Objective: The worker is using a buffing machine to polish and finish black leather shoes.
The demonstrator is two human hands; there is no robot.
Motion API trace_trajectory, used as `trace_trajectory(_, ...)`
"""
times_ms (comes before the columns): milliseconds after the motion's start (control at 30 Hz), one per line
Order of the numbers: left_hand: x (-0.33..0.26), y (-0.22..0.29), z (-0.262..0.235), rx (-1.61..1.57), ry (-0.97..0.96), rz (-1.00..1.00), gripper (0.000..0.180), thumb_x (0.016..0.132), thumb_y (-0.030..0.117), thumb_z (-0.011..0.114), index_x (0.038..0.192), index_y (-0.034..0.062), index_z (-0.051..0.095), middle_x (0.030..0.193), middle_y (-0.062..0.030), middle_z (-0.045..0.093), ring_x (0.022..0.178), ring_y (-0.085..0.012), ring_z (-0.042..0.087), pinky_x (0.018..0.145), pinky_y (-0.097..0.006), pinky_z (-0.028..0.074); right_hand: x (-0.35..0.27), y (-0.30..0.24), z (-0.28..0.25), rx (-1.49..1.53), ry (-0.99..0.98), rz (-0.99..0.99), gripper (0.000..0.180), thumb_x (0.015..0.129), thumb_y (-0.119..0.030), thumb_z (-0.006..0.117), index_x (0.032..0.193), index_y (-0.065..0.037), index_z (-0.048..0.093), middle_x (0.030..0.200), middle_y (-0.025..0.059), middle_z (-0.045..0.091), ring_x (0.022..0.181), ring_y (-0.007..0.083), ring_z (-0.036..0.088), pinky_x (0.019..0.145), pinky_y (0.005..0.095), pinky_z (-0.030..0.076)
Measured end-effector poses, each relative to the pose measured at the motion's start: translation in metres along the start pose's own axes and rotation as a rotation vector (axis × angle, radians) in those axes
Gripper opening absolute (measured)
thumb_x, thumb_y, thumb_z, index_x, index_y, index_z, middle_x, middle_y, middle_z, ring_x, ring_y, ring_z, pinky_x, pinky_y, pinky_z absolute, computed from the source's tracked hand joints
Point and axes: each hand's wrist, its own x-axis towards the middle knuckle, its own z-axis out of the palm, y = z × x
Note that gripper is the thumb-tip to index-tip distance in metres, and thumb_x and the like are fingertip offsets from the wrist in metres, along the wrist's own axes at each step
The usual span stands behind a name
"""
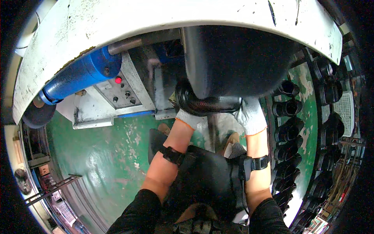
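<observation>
A glossy black leather shoe lies sideways between my hands, just under a big dark polishing wheel. The shoe's upper edge meets the wheel's lower part, whose outline looks smeared. My left hand, in a white knit glove with an orange cuff edge, grips the shoe from below at its left end. Its fingers are mostly hidden behind the shoe. At the other end my right hand, gloved the same way, is closed on the shoe, with its fingertips partly out of sight.
A white machine hood arches overhead. Left of the wheel are a blue motor housing and a control panel with a red button. Racks of black shoes stand close on my right. The floor is worn green.
</observation>
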Motion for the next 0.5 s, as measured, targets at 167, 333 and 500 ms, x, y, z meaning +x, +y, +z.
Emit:
trace_trajectory(167, 0.013, 0.01, -0.016, -0.565, 0.021, -0.317, 0.054, 0.09, 0.043, 0.055, 0.13, 0.0073, 0.054, 0.129, -0.0135, 0.056, 0.116, -0.0277, 0.053, 0.103, -0.04, 0.042, 0.01, -0.023, 0.009, -0.005, 0.138, -0.1, 0.038, 0.094, -0.014, 0.047, 0.127, 0.003, 0.054, 0.127, 0.0212, 0.058, 0.115, 0.0328, 0.056, 0.098, 0.0429, 0.046)
trace_trajectory(333, 0.033, 0.03, -0.045, -1.479, 0.285, -0.638, 0.047, 0.103, 0.04, 0.035, 0.138, 0.0113, 0.048, 0.135, -0.0071, 0.053, 0.123, -0.0259, 0.048, 0.109, -0.039, 0.036, 0.019, -0.049, 0.019, -0.658, 0.375, -0.331, 0.034, 0.092, -0.017, 0.049, 0.12, 0.001, 0.056, 0.117, 0.021, 0.06, 0.101, 0.0326, 0.06, 0.09, 0.0434, 0.049)
trace_trajectory(500, 0.038, 0.027, -0.057, -1.7, 0.396, -0.619, 0.057, 0.099, 0.053, 0.038, 0.142, 0.0165, 0.045, 0.141, -0.0053, 0.051, 0.128, -0.0275, 0.048, 0.111, -0.044, 0.035, 0.028, -0.066, 0.036, -0.635, 0.392, -0.302, 0.024, 0.092, -0.019, 0.05, 0.108, -0.002, 0.055, 0.105, 0.0185, 0.057, 0.092, 0.0304, 0.058, 0.086, 0.0404, 0.049)
